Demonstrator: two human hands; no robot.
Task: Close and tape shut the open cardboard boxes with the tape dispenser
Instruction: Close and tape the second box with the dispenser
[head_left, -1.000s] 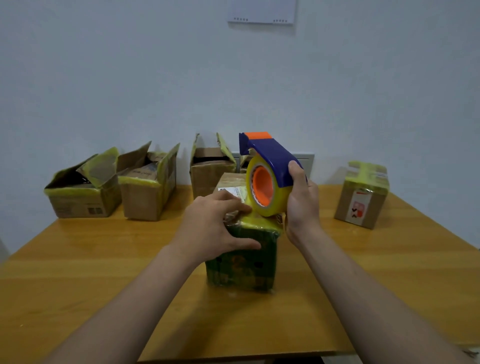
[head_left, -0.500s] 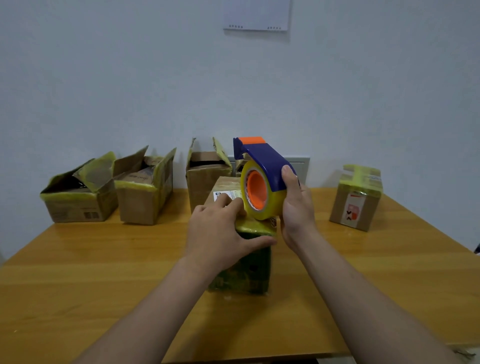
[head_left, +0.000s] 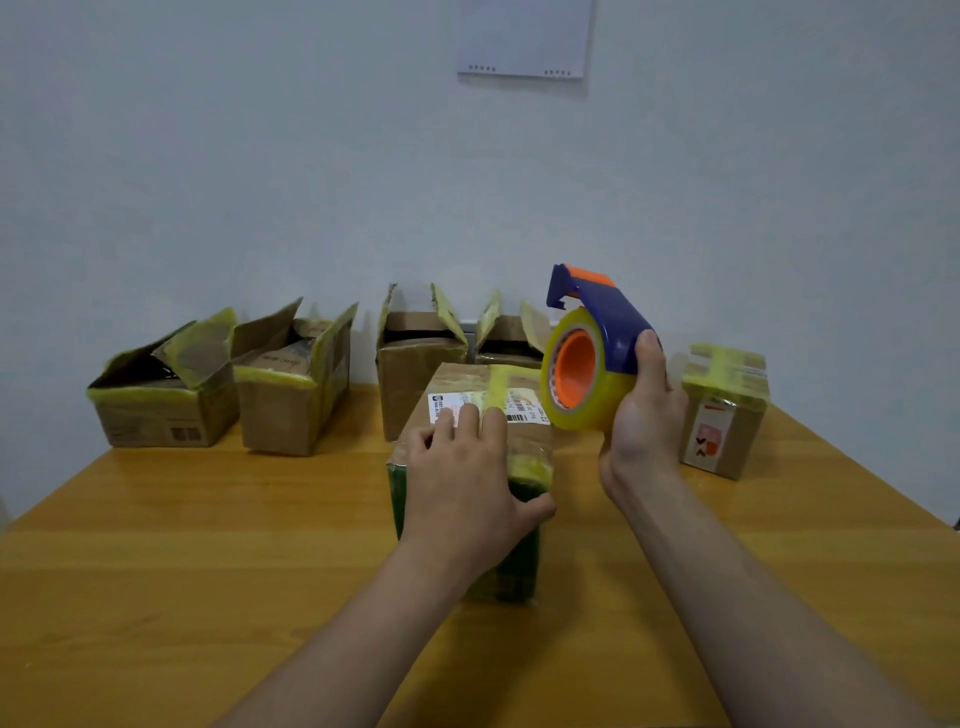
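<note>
Near the middle of the tabletop (head_left: 208, 545) stands the middle box (head_left: 467, 379), with its flaps down and a strip of yellow tape (head_left: 501, 384) along the top. The left hand (head_left: 462, 483) lies over its near top edge. The fingers are flat on the top and the thumb rests against the near face, so it presses and does not grip. I judge that it holds the flaps down and rubs the tape onto the cardboard.

The right hand (head_left: 644, 415) is clamped around the tape dispenser (head_left: 597, 358), raised at the right of this box and, as it seems, not touching it. Probably the strip is finished and the tool is held out of the way. Four open boxes (head_left: 291, 410) wait in a row by the wall, and one taped box (head_left: 724, 415) stands apart on the right, so most of the task is not yet done.

The left hand covers the near end of the strip, so I cannot tell how far it goes down the face. Whether tape runs from the roll to the box is not visible. The dispenser hides part of the fourth open box, and the print on the label (head_left: 452, 402) is too small to read.
</note>
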